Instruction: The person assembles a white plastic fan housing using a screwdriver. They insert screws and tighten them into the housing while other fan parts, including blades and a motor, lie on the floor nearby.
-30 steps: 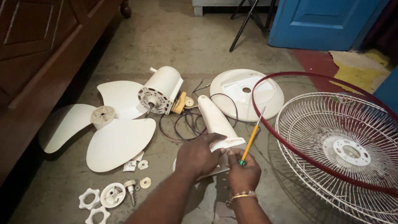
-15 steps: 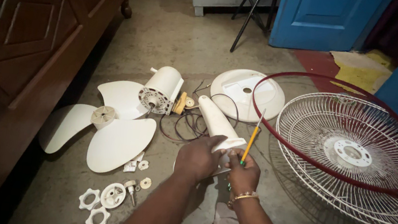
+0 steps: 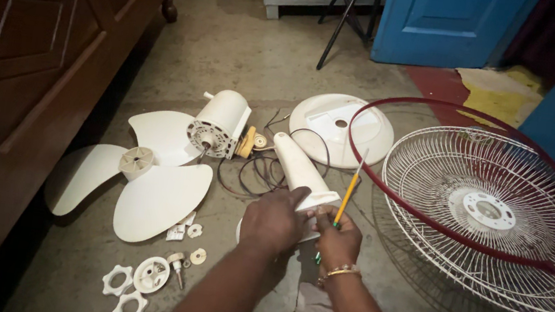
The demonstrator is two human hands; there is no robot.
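Observation:
My left hand (image 3: 272, 222) grips the wide end of a cream fan stand neck (image 3: 298, 169) that lies on the concrete floor. My right hand (image 3: 340, 240) holds a screwdriver (image 3: 348, 191) with a yellow shaft and green handle, upright, its lower end at the same end of the neck. A gold bangle sits on my right wrist. Dark wires (image 3: 250, 174) run from the neck toward the white fan motor (image 3: 219, 123).
A white three-blade propeller (image 3: 140, 181) lies left. Small white nuts and caps (image 3: 142, 277) sit near the bottom left. A round base plate (image 3: 344, 129) lies beyond the neck. Wire fan guards with a red rim (image 3: 495, 218) fill the right. A wooden cabinet (image 3: 21, 61) borders the left.
The view has shifted slightly down and left. Both hands stay on the neck, and the screwdriver remains upright in nearly the same place.

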